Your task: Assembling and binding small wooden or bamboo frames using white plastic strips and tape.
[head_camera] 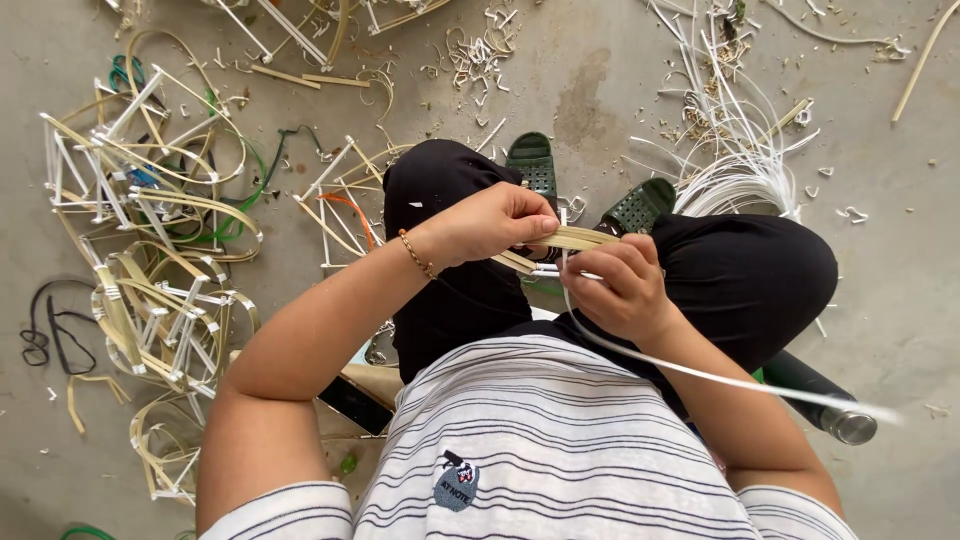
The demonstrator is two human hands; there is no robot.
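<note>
Your left hand (490,225) is clenched on the bundle of flat bamboo strips (570,240) just above your knees; your right hand (620,285), at its 4 o'clock, pinches the same bundle and a white plastic cord (700,375) trailing toward 4 o'clock; 2 green sandals (585,190) sit at 12 o'clock; finished bamboo frames (150,230) pile at 9 o'clock on the concrete floor (900,280).
</note>
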